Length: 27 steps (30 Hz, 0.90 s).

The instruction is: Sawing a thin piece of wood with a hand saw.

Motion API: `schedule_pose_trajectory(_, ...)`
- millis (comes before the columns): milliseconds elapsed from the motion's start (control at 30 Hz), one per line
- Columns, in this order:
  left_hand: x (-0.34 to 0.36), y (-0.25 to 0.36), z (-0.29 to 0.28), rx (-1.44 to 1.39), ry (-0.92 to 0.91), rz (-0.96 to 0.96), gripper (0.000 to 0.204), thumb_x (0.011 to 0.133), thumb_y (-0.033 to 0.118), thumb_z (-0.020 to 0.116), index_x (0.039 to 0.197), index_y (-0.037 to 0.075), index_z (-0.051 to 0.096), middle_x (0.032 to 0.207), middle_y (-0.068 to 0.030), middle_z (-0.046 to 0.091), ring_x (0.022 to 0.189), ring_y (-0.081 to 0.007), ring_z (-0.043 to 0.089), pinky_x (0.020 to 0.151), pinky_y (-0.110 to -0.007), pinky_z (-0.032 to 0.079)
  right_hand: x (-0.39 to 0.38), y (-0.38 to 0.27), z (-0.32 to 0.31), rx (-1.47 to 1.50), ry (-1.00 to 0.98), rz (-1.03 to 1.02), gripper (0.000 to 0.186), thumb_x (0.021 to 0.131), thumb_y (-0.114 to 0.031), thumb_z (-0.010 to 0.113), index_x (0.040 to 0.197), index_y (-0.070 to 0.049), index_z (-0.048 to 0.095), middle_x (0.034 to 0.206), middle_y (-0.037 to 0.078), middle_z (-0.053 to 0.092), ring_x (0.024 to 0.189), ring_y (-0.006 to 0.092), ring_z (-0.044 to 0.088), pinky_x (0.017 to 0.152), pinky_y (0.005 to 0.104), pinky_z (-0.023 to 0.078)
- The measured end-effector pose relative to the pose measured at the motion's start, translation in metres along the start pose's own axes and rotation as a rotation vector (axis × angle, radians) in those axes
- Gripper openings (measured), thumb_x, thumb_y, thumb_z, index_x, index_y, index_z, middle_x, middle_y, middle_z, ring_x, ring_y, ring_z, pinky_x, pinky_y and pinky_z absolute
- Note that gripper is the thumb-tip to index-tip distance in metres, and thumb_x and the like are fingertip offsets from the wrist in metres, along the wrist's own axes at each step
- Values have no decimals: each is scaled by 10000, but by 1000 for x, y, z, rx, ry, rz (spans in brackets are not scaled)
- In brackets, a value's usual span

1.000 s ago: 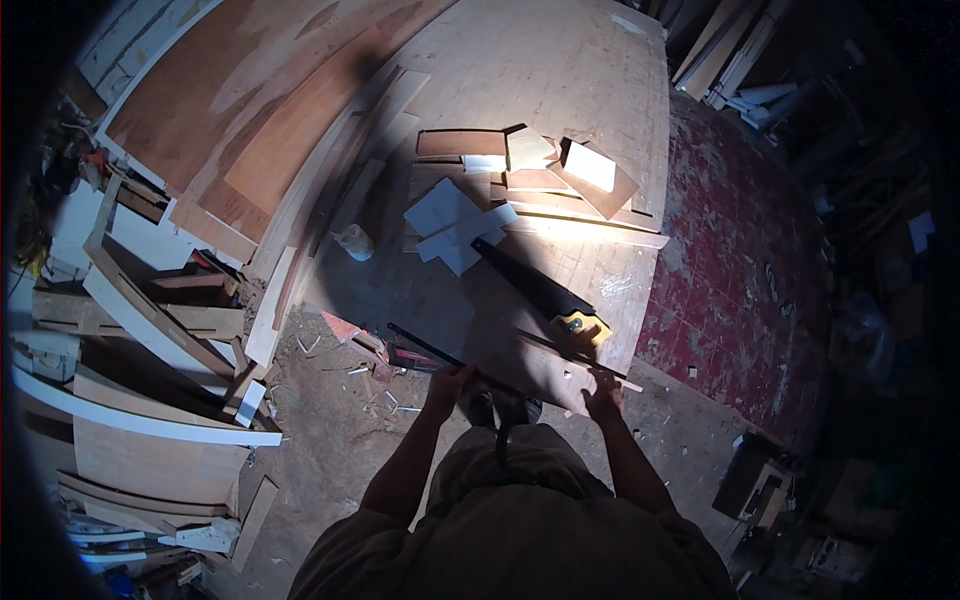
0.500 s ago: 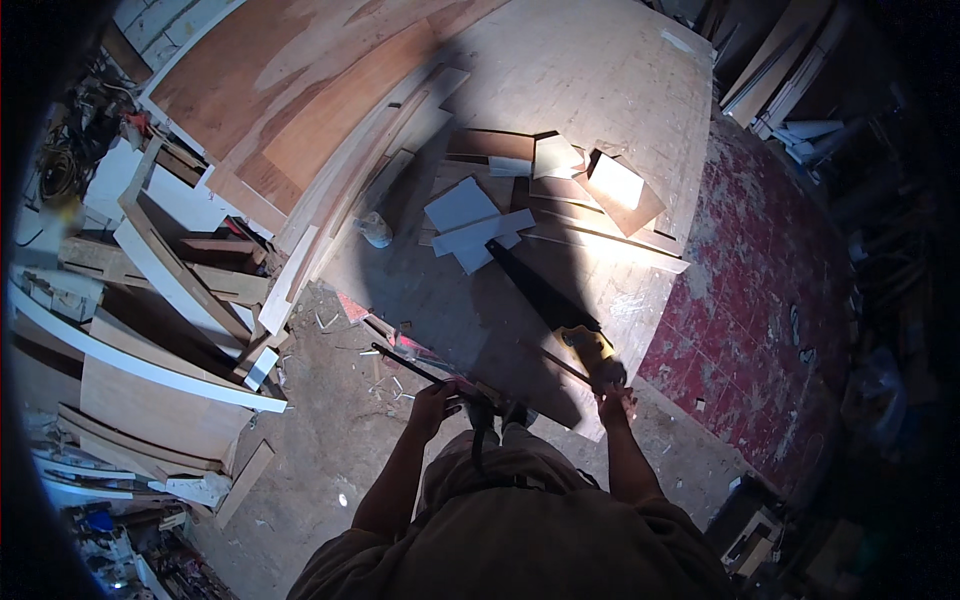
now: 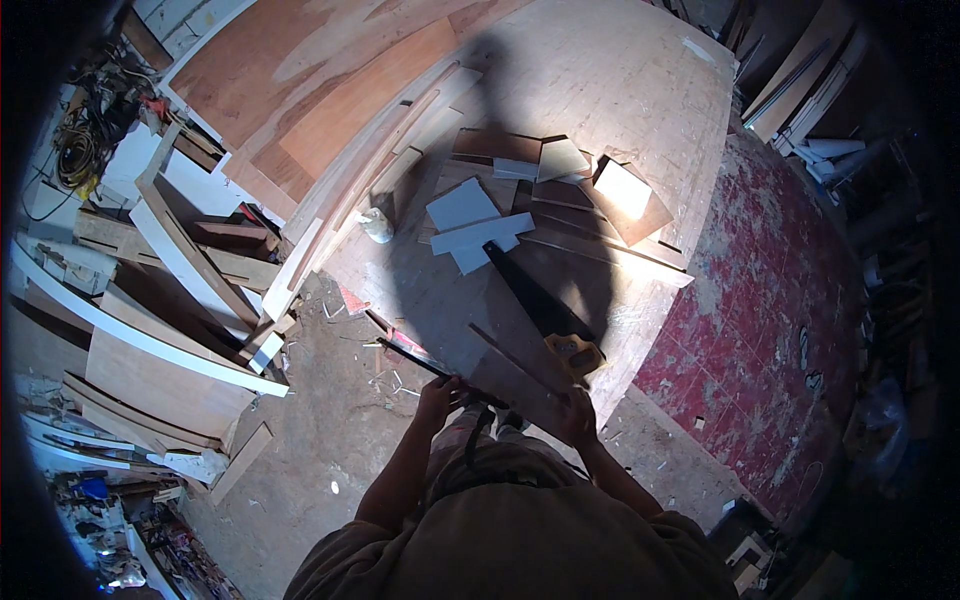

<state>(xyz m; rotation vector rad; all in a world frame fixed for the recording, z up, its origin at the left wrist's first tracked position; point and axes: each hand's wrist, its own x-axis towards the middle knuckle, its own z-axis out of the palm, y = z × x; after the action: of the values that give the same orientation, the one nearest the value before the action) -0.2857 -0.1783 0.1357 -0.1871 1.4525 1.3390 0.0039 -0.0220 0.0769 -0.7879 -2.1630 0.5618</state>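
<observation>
My left hand (image 3: pixel 438 397) is closed around a thin dark strip (image 3: pixel 412 358), which slants up and left over the floor. My right hand (image 3: pixel 576 414), its fingers partly in shadow, is closed at the near end of a narrow wooden strip (image 3: pixel 508 353) over the worktable (image 3: pixel 665 80). Just beyond that hand, a handsaw (image 3: pixel 535 300) with a yellow handle lies on the tabletop, touched by neither hand as far as I can see. Its blade tip reaches several white and brown board offcuts (image 3: pixel 465 208).
A whitish container (image 3: pixel 375 226) stands left of the offcuts. Long wooden strips (image 3: pixel 355 200) and a large brown sheet (image 3: pixel 290 90) lie beyond it. Curved white-edged panels (image 3: pixel 150 330) crowd the left. A worn red surface (image 3: pixel 755 300) spreads on the right.
My right hand has moved left, away from the saw's handle end, and the narrow wooden strip has shifted left with it. The saw handle has swung slightly left. My left hand keeps the dark strip.
</observation>
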Motion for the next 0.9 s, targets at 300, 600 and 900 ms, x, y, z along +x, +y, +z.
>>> schedule_pose_trajectory(300, 46, 13, 5, -223, -192, 9, 302, 987, 221, 579, 1242, 59, 587, 1171, -102, 656, 1058, -272, 651, 938, -452, 528, 108, -71, 54, 198, -509, 161, 240, 838, -147, 700, 1046, -47, 635, 979, 163, 649, 988, 403, 604, 875, 486, 478)
schedule_pose_trajectory(600, 95, 57, -10, -223, -123, 60, 339, 971, 312, 649, 1206, 82, 568, 1177, -82, 663, 1025, -231, 642, 896, -386, 514, 163, -78, 118, 19, -629, 141, 283, 843, -235, 699, 1060, -61, 648, 1083, 160, 623, 1042, 399, 580, 916, 495, 472)
schedule_pose_trajectory(900, 168, 114, -28, -15, 94, 98, 266, 961, 293, 661, 1027, 36, 662, 906, -58, 709, 698, -127, 673, 590, -269, 541, 279, -19, 200, 605, -543, 929, 262, 956, -318, 661, 1048, -73, 670, 879, 49, 696, 702, 153, 668, 556, 301, 520)
